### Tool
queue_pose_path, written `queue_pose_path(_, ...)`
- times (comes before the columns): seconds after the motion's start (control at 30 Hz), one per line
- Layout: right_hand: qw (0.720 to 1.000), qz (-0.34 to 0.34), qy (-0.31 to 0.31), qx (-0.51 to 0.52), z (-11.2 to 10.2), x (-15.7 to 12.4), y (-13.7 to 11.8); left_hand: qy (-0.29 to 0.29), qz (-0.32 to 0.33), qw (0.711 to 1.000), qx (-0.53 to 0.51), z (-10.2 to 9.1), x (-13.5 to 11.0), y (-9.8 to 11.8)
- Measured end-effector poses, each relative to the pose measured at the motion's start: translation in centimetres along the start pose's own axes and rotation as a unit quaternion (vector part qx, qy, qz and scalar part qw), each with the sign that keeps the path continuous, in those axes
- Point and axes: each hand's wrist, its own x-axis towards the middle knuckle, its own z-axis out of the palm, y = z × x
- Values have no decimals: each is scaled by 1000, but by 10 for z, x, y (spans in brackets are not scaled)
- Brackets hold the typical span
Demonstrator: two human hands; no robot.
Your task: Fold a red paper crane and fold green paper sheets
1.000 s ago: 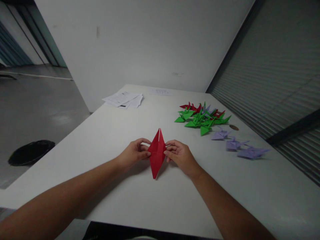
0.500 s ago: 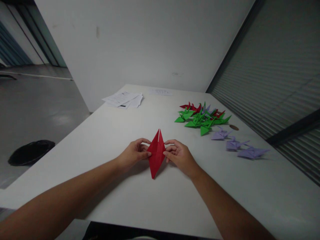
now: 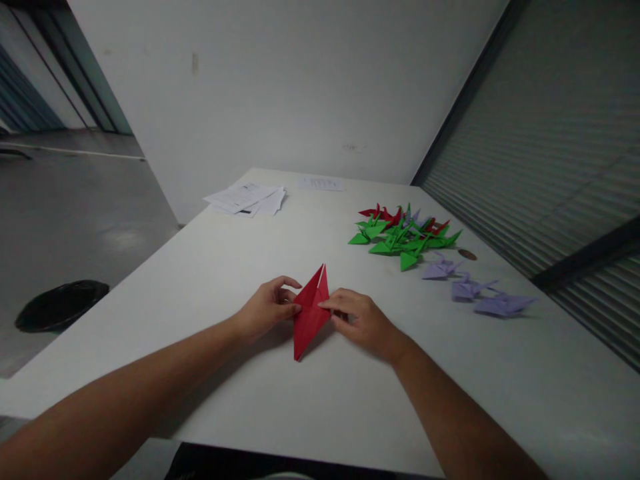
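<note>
A folded red origami model, a long diamond shape with a split upper tip, lies on the white table between my hands. My left hand pinches its left edge with the thumb and fingertips. My right hand lies against its right side, with the fingers stretched across the right flap. That flap's lower part is hidden under those fingers.
Origami cranes lie in a green and red heap at the right, with several lilac cranes nearer the edge. A brown disc sits beside them. Papers lie at the far end. A black round bin stands on the floor at left.
My right hand has slid left across the red model's right flap. The model now leans slightly, with its upper tip turned to the right and its split narrower.
</note>
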Motion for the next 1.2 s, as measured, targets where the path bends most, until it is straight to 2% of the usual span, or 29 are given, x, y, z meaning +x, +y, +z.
queue_pose_path(0.2,999,-7,-27,-32,1,-2,7,-14,4,999,31,-2,2,-5)
queue_pose_path(0.37,997,8,-49,-62,-2,-2,7,-35,38,982,182,-8,4,-14)
queue_pose_path(0.43,996,14,-59,-69,-2,-2,7,-32,62,961,268,-9,3,-13)
queue_pose_path(0.53,994,17,-75,-82,-2,-3,9,-18,139,907,398,-9,-1,-7)
queue_pose_path(0.6,991,21,-89,-93,-2,-3,10,-25,195,872,448,-8,-2,-3)
queue_pose_path(0.8,985,36,-117,-119,-3,-4,11,-142,304,811,479,-7,-4,-3)
queue_pose_path(0.9,983,39,-126,-126,-4,-5,11,-150,322,794,493,-8,-3,-6)
queue_pose_path(1.2,978,53,-145,-140,-5,-5,9,-188,349,771,498,-12,-3,-5)
